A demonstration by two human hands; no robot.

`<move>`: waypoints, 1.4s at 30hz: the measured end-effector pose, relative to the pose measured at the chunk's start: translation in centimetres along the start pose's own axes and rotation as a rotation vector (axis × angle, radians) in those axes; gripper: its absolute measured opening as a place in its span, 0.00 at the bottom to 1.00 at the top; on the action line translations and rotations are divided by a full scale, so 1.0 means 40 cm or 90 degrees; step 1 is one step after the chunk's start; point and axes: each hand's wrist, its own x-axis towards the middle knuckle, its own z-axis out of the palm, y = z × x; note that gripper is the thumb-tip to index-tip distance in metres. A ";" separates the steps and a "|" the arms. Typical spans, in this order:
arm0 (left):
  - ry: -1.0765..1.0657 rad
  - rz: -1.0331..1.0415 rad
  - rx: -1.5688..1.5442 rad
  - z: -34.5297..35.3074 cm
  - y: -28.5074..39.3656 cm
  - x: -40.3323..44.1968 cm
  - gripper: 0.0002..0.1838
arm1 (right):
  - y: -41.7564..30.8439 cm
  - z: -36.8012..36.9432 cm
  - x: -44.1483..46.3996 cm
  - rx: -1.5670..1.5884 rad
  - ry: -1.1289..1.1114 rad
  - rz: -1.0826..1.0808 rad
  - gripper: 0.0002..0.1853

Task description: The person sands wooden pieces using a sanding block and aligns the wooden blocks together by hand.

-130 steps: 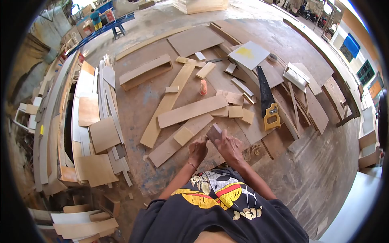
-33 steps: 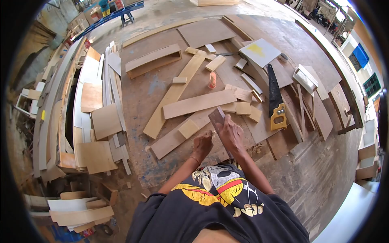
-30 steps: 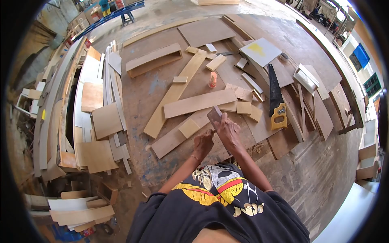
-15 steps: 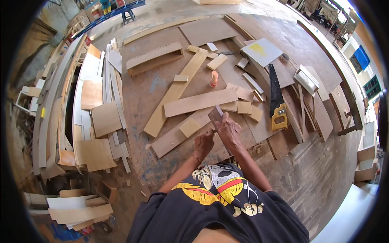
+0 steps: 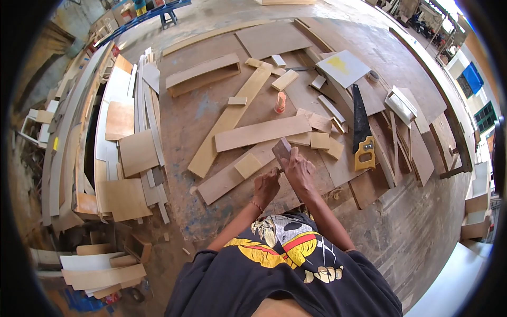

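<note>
My right hand is wrapped around a flat dark-brown block, whose far end sticks out past the fingers. Close beside it on the left, my left hand is closed, with a small dark tip showing at its fingers against the block's side; what it grips is too small to name. Beyond the hands lie a long wooden board and another board with a small square wood block on it. A handsaw with a yellow handle lies to the right.
The worktable bears many wood offcuts, an open long box, a small orange-topped bottle and a white panel with a yellow stain. Stacked boards stand along the left. A wooden beam runs along the right.
The view has shifted very slightly. Both hands and the dark-brown block stay in nearly the same place, with the same grip.
</note>
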 end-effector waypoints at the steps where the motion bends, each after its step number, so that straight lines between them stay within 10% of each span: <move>1: 0.000 -0.001 -0.003 0.006 -0.002 -0.001 0.03 | -0.003 -0.011 -0.011 -0.007 -0.014 -0.003 0.18; 42: 0.031 -0.003 -0.020 0.011 0.002 -0.008 0.06 | -0.008 -0.003 0.004 -0.027 -0.036 0.009 0.19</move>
